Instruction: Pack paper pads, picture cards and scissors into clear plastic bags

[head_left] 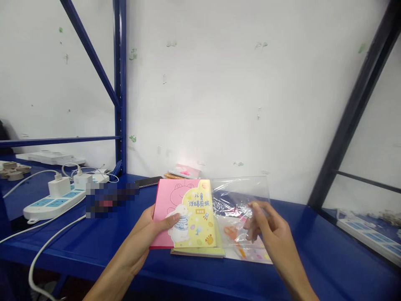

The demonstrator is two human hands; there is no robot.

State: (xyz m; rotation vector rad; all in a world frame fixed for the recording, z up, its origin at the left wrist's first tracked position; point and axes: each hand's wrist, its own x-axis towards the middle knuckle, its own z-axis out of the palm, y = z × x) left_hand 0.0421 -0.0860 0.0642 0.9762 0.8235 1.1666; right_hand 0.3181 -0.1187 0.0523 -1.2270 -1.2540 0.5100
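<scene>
My left hand [150,232] grips the lower left edge of a pink and yellow paper-craft booklet [188,213] with a cartoon rabbit on its cover, thumb on top. The booklet is half out of a clear plastic bag [241,196]. My right hand [266,228] pinches the bag's right part between thumb and fingers. Inside the bag lies a small pair of orange scissors [233,236]. Both rest just above a blue shelf [313,259].
A white power strip [53,202] with plugged chargers and trailing white cables sits at the left. A dark phone [147,182] and a small pink pack [184,171] lie by the white wall. Blue uprights [120,83] stand left, a dark diagonal brace [354,108] right.
</scene>
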